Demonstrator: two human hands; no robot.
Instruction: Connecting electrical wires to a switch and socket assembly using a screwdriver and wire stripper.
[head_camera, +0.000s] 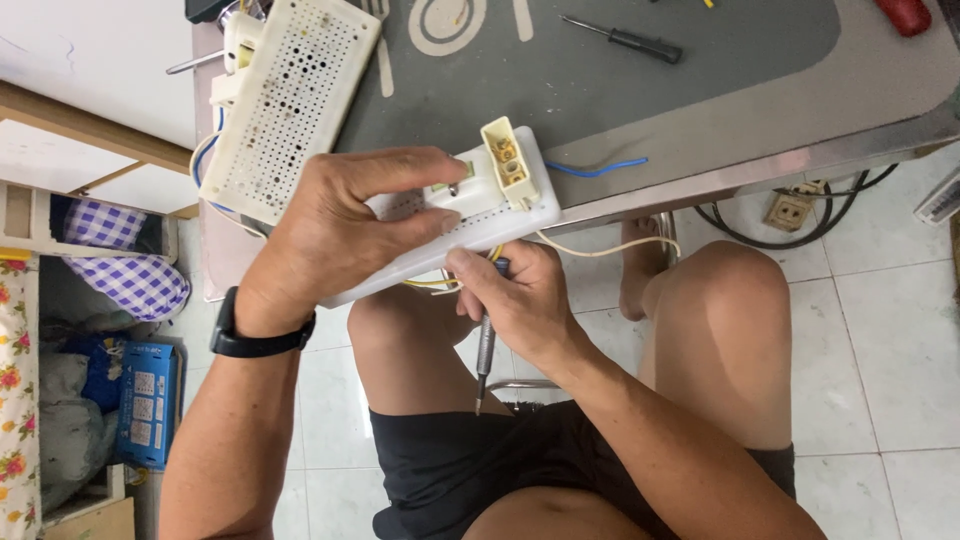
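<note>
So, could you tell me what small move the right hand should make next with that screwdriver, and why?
Probably turn the screwdriver tip-up in the right hand. It hangs below that hand with its tip pointing down at the lap, away from the white panel. The left hand already steadies the panel at the table edge, so the tool looks like the part not yet ready.

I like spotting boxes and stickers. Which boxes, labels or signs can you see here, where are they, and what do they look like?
Blue box: on the floor at lower left, a rectangular carton, blue with small white label patches.
Table mat marking: top centre on the grey mat, a pale ring with pale bars beside it.
No screens show.
</note>
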